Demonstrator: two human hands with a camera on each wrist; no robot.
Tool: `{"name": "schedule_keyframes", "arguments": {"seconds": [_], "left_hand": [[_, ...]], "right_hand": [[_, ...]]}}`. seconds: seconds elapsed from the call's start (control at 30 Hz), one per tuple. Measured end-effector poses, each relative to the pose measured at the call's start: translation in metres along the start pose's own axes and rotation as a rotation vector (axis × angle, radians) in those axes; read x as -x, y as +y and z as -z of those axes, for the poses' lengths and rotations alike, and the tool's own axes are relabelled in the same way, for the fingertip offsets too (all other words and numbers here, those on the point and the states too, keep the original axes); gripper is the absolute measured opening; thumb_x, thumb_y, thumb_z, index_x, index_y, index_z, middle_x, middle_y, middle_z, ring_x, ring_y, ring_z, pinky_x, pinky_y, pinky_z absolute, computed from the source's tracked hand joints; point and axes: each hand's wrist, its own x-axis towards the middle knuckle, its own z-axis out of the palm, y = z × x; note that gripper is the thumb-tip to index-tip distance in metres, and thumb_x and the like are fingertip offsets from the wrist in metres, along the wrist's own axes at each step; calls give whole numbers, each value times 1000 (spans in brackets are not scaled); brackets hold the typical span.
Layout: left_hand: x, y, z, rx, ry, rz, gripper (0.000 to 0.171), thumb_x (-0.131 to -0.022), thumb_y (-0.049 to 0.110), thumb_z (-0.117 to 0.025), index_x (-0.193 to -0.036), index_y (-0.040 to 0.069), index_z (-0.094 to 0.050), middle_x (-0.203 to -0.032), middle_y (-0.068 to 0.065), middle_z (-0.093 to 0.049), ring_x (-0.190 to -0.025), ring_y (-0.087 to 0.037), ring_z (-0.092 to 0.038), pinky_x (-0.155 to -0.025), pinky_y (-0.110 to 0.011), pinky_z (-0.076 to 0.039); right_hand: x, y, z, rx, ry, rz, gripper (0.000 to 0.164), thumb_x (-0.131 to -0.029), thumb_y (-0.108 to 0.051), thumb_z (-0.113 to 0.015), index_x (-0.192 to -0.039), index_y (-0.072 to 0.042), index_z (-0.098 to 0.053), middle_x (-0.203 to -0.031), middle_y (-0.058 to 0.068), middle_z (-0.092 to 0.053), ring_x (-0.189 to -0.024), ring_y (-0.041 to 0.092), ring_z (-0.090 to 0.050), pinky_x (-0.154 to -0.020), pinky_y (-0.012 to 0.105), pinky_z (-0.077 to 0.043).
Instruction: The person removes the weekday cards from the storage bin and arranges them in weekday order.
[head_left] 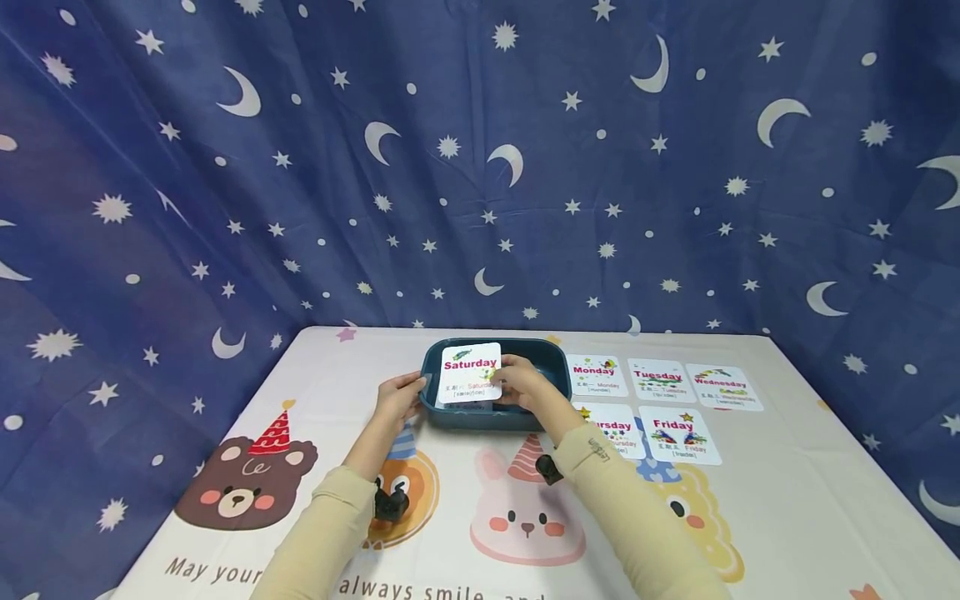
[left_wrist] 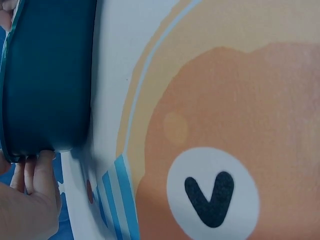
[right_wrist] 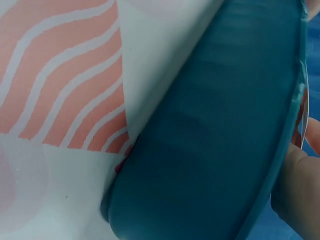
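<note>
A white flash card printed "Saturday" (head_left: 471, 367) is pinched at its right edge by my right hand (head_left: 525, 385), above the left part of a dark teal plastic tray (head_left: 480, 421). My left hand (head_left: 397, 400) grips the tray's left end. In the left wrist view, fingers of the left hand (left_wrist: 37, 205) press the outer wall of the tray (left_wrist: 50, 80), with the thumb partly out of frame at the rim. In the right wrist view, the tray's side (right_wrist: 205, 125) hides part of the right hand (right_wrist: 302, 190). A pale card-like piece shows in the tray beneath the Saturday card.
Right of the tray, cards lie in two rows: Monday (head_left: 597, 377), Tuesday (head_left: 662, 382) and Wednesday (head_left: 724, 388) behind, Thursday (head_left: 618, 432) and Friday (head_left: 680, 435) in front. My right forearm partly covers Thursday. A cartoon-printed cloth (head_left: 352, 358) covers the table; a starry blue curtain (head_left: 420, 275) hangs behind.
</note>
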Motion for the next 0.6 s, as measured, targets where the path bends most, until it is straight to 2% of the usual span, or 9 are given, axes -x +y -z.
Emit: {"name": "schedule_keyframes", "arguments": {"seconds": [0.17,0.27,0.47,0.6], "left_hand": [[2,0,0,-5,-5,-17,41,-96,8,-52,-134,-5,-47,-134,-25,-49,-121,-36,-51,-101,-44,-44],[2,-1,0,0,-6,-17,40,-95,8,-52,-133,-5,-47,-134,-25,-49,-119,-33,-52,-102,-44,-44],[-1,-4,1,3,-4,-8,40,-95,8,-53,-132,-5,-49,-133,-25,-50,-114,-29,-55,-95,-38,-49],[-1,-3,0,4,-8,-7,41,-95,9,-52,-133,-4,-48,-133,-24,-49,-115,-30,-53,-89,-32,-52]], "right_hand": [[5,-3,10,-43,-4,1,50,-86,7,-51,-135,-1,-44,-119,18,-57,-85,20,-61,-90,46,-50],[9,-5,17,-62,-11,17,50,-87,7,-49,-136,-1,-42,-120,19,-56,-87,21,-62,-97,51,-46],[17,-7,31,-61,-24,21,48,-87,7,-49,-134,0,-42,-105,11,-56,-81,17,-60,-97,51,-45],[24,-7,37,-60,-24,19,47,-88,6,-49,-133,0,-41,-103,9,-56,-79,15,-60,-97,51,-45]]}}
